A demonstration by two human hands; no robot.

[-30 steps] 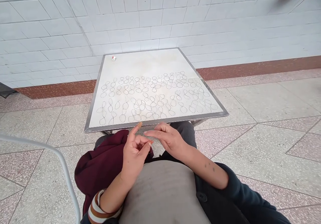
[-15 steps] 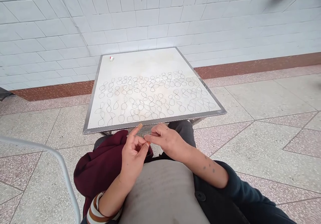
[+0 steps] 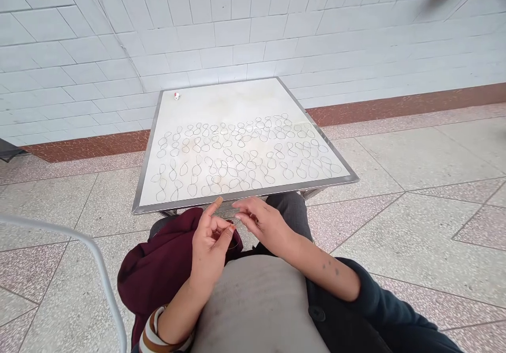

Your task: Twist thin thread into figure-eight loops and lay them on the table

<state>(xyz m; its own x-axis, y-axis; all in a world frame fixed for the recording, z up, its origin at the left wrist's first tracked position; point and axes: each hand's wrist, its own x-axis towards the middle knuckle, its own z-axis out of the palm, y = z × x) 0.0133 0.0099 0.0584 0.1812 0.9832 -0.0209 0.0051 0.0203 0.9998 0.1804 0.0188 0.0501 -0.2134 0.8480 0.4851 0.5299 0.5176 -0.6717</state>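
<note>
Over my lap, my left hand (image 3: 213, 242) pinches a thin dark wire loop (image 3: 236, 239) between thumb and a bent finger, its index finger stretched out. Just right of it is my right hand (image 3: 266, 224), its thumb and index finger apart and nothing visible between them. Beyond both hands stands a white-topped table (image 3: 237, 97) with a grey metal edge. Several thin twisted wire loops (image 3: 192, 189), many shaped like a figure eight, lie in rows over its near and middle parts.
A small white and red object (image 3: 177, 96) sits at the table's far left corner. Maroon cloth (image 3: 154, 268) lies over my lap on the left. A grey curved metal bar (image 3: 97, 253) stands at the left. Behind the table is a white tiled wall (image 3: 237, 31).
My right hand has drawn back slightly from my left, and its thumb and index finger have parted. The wire loop shows more plainly below my left fingertips. The view has shifted a little.
</note>
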